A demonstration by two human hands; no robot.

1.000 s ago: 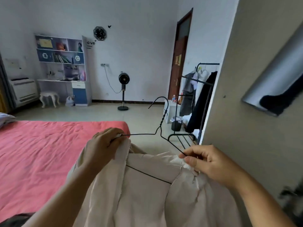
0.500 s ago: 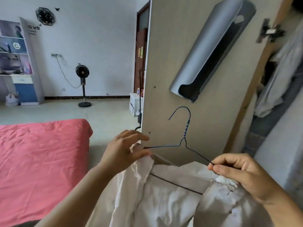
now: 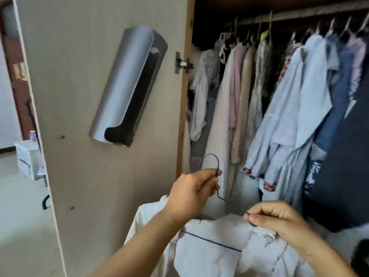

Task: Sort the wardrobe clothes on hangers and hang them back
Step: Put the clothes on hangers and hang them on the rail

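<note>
The left hand [image 3: 191,193] is gripping the neck of the thin wire hanger [image 3: 217,170] just under its hook, while the right hand [image 3: 279,220] is pinching the hanger's shoulder wire. The white zip jacket [image 3: 209,254] is draping over it — soft and light, likely to slide off thin wire — in front of the open wardrobe's rail [image 3: 299,15], so holding at the neck looks safest.

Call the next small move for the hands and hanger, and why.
Probably lift the wire hanger toward the wardrobe rail. The white jacket already sits on it, the left hand pinches it below the hook, the right hand holds its shoulder, and the hook hangs well below the rail.
</note>
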